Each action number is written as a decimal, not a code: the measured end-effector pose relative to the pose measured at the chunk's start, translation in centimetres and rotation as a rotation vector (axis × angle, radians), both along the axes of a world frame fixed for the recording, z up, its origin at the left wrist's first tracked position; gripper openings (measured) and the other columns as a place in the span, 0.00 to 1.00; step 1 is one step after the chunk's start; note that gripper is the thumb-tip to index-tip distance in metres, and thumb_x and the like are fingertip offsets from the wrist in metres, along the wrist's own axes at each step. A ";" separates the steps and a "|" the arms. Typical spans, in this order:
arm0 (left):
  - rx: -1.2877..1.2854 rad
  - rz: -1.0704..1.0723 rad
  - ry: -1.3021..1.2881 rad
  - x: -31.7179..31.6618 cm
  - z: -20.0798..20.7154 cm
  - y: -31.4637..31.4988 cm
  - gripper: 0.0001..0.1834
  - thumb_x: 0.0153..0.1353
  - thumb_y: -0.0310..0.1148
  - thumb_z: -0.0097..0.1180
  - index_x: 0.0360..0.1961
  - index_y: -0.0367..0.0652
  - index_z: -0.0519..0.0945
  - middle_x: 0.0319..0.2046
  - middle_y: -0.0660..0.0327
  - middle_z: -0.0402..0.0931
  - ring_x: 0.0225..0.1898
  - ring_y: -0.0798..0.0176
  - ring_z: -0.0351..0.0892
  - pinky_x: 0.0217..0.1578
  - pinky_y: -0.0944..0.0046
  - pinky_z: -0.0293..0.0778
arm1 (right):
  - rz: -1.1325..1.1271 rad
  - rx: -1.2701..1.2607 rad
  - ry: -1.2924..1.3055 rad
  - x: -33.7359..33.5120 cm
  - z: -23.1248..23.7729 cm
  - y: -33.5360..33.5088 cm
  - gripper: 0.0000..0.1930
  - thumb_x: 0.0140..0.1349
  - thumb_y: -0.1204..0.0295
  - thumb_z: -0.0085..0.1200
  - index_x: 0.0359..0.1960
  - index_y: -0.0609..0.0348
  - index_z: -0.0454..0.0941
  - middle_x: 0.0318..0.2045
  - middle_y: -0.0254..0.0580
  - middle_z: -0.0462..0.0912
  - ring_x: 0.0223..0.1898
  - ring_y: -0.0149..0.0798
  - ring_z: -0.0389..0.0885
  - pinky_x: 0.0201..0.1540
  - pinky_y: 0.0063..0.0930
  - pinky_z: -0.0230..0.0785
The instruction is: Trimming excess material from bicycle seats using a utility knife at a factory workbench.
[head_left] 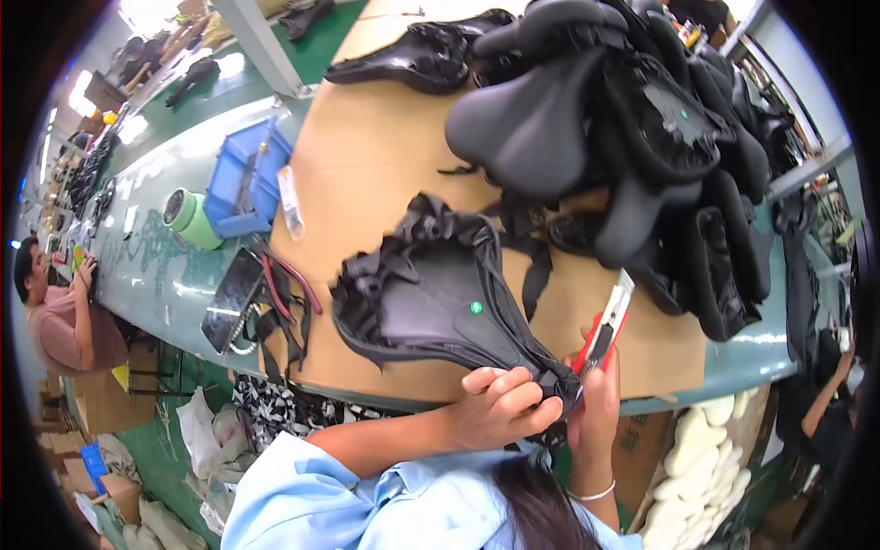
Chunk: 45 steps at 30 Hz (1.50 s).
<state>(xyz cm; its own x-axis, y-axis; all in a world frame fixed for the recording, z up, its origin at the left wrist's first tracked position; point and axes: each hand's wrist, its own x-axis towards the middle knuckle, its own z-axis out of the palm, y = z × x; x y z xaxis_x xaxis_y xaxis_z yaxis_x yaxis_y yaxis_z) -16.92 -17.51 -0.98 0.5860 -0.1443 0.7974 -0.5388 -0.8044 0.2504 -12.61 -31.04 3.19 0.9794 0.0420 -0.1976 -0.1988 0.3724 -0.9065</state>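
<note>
An upturned black bicycle saddle (440,302) lies in front of me, its ruffled cover edge standing up round the wide end and a small green sticker inside. My left hand (509,403) is closed on the saddle's narrow nose, which points toward me. In my right hand (596,394) is a red and white utility knife (605,325), its blade pointing up and away from me. The right hand sits close beside the nose; whether its fingers also touch the cover is hidden. Black strips of trimmed material (532,266) lie just beyond the saddle.
A heap of black saddles (587,119) fills the table's far right. To the left are red-handled pliers (291,284), a phone (232,298), a blue bin (247,174) and a green jar (191,218). Cream foam pads (697,467) lie below right. A person (73,312) is at far left.
</note>
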 end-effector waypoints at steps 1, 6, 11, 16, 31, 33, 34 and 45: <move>-0.051 -0.046 0.106 -0.7 -0.1 -0.8 0.18 0.47 0.39 0.62 0.41 0.54 0.76 0.39 0.67 0.68 0.43 0.66 0.71 0.45 0.61 0.56 | -0.013 -0.013 0.012 0.0 -0.2 -0.6 0.27 0.61 0.72 0.57 0.60 0.63 0.60 0.36 0.37 0.71 0.32 0.29 0.74 0.34 0.19 0.69; -0.293 -0.114 0.434 -0.6 3.2 -0.8 0.12 0.52 0.37 0.63 0.34 0.43 0.78 0.36 0.61 0.72 0.41 0.59 0.73 0.41 0.59 0.62 | 0.198 -0.568 -0.013 -0.2 0.2 -3.6 0.28 0.55 0.74 0.62 0.57 0.63 0.65 0.31 0.31 0.71 0.30 0.26 0.69 0.36 0.21 0.66; -0.251 0.376 0.654 2.7 4.7 2.7 0.12 0.56 0.38 0.62 0.24 0.41 0.77 0.24 0.60 0.71 0.31 0.55 0.71 0.34 0.56 0.64 | 0.199 -0.864 -0.218 0.7 1.4 -2.3 0.24 0.55 0.74 0.62 0.54 0.62 0.70 0.30 0.35 0.78 0.28 0.27 0.73 0.35 0.21 0.68; -0.443 0.386 0.782 3.2 4.3 2.1 0.11 0.56 0.37 0.61 0.24 0.41 0.78 0.24 0.61 0.73 0.32 0.57 0.72 0.36 0.57 0.64 | 0.548 -0.618 -0.104 4.1 2.2 1.4 0.24 0.54 0.76 0.61 0.53 0.64 0.69 0.29 0.39 0.80 0.28 0.27 0.76 0.34 0.23 0.70; -0.849 0.263 0.789 2.4 3.9 3.6 0.07 0.45 0.28 0.63 0.19 0.41 0.75 0.18 0.64 0.72 0.25 0.64 0.70 0.34 0.64 0.64 | 0.489 -0.944 -0.875 3.2 1.5 -2.2 0.26 0.58 0.78 0.59 0.60 0.59 0.71 0.27 0.41 0.80 0.24 0.33 0.77 0.30 0.27 0.71; -0.870 0.235 0.758 2.3 3.9 3.7 0.09 0.45 0.28 0.63 0.17 0.40 0.75 0.17 0.63 0.71 0.24 0.64 0.69 0.33 0.63 0.64 | 0.554 -0.960 -0.756 2.8 2.1 -2.3 0.24 0.57 0.78 0.59 0.58 0.56 0.74 0.24 0.42 0.77 0.22 0.37 0.73 0.28 0.29 0.68; -0.908 0.230 0.763 2.4 4.0 3.6 0.09 0.45 0.28 0.63 0.17 0.40 0.74 0.16 0.63 0.71 0.23 0.65 0.68 0.32 0.64 0.64 | 0.596 -1.016 -0.767 3.0 2.2 -2.2 0.25 0.56 0.78 0.59 0.58 0.55 0.75 0.23 0.43 0.77 0.22 0.37 0.73 0.28 0.29 0.68; -1.073 -0.043 0.875 2.1 4.2 4.6 0.08 0.45 0.26 0.65 0.17 0.39 0.77 0.19 0.67 0.73 0.24 0.74 0.69 0.28 0.71 0.65 | 0.864 -0.853 -0.500 4.6 2.7 -5.2 0.23 0.57 0.75 0.59 0.57 0.55 0.75 0.40 0.48 0.84 0.30 0.41 0.81 0.37 0.28 0.73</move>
